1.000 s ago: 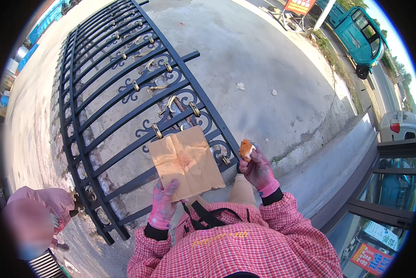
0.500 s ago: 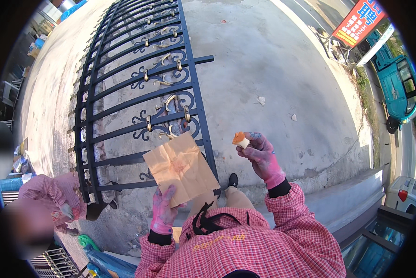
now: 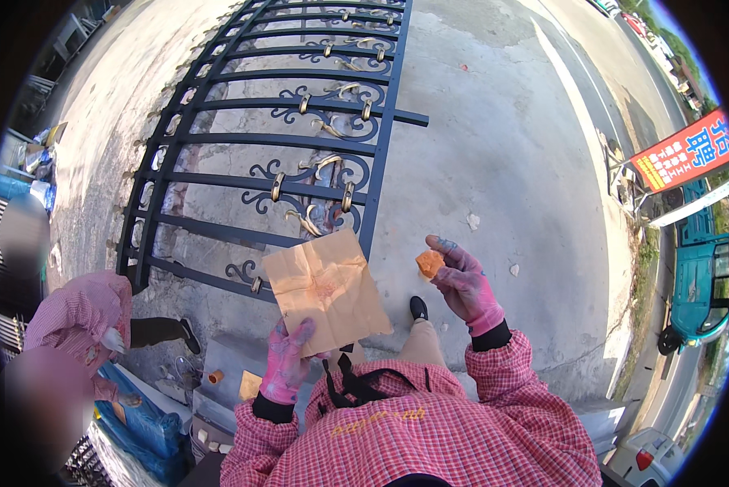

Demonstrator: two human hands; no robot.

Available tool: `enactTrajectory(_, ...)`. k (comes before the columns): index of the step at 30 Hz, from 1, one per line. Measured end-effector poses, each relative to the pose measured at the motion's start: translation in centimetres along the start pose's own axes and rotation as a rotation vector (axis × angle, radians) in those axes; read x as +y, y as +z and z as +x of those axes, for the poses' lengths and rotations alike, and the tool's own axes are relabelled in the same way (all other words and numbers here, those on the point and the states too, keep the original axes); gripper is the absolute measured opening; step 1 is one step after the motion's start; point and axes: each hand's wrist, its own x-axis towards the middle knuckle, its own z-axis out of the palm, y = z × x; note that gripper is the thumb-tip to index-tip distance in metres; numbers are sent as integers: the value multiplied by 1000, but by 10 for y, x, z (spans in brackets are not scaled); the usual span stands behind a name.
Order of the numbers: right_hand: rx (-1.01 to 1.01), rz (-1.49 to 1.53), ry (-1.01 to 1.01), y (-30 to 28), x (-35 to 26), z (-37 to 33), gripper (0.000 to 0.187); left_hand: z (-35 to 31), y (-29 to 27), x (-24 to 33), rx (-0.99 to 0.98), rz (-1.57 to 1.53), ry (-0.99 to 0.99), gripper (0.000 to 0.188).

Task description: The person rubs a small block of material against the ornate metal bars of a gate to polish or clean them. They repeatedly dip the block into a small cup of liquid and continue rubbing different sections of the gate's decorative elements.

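Observation:
My left hand [image 3: 286,363], in a pink glove with grey stains, grips the lower left corner of a creased brown sheet of paper [image 3: 316,280]. A reddish-gold smear marks the sheet's middle. Held up to the right of the paper, a small dabber-like wad [image 3: 429,264] with an orange-brown face sits in the fingers of my right hand [image 3: 466,290], gloved in the same pink. The two hands are apart. Beyond the paper lies a black metal fence panel [image 3: 287,144] with scrolls and gold-coloured collars; the sheet covers part of its near right corner.
A person in a pink checked top [image 3: 88,312] bends at the lower left. Beside them are a blue plastic sheet [image 3: 141,430] and a small orange-brown cup [image 3: 216,377]. Grey concrete [image 3: 478,154] stretches right of the fence, toward a red sign [image 3: 681,154] and a teal vehicle [image 3: 701,276].
The view has shifted, so the fence's far part sits further right. The wad has turned in my right fingers; its orange face now shows and its white side is hidden. The paper remains in my left hand.

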Motion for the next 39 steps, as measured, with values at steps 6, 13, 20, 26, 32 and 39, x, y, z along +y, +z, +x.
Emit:
enactTrajectory(6, -240, 276, 161, -31, -30, 24, 43, -17, 55, -45, 151, -152, 99, 39)
enactTrajectory(13, -373, 663, 488, -41, -45, 43, 40, -46, 102, -64, 290, -237, 198, 40)
enactTrajectory(20, -397, 226, 361, -9, -54, 51, 45, -45, 100, -71, 268, -308, 241, 39)
enactTrajectory(26, -430, -176, 225, 7, -76, 65, 39, -38, 104, -66, 243, -323, 290, 42)
enactTrajectory(32, -679, -665, -1, 42, -78, 109, 22, -14, 105, -78, 379, -248, 426, 38)
enactTrajectory(39, -1243, -1107, -548, 82, -72, 173, 24, 4, 150, -51, 506, -319, 333, 32)
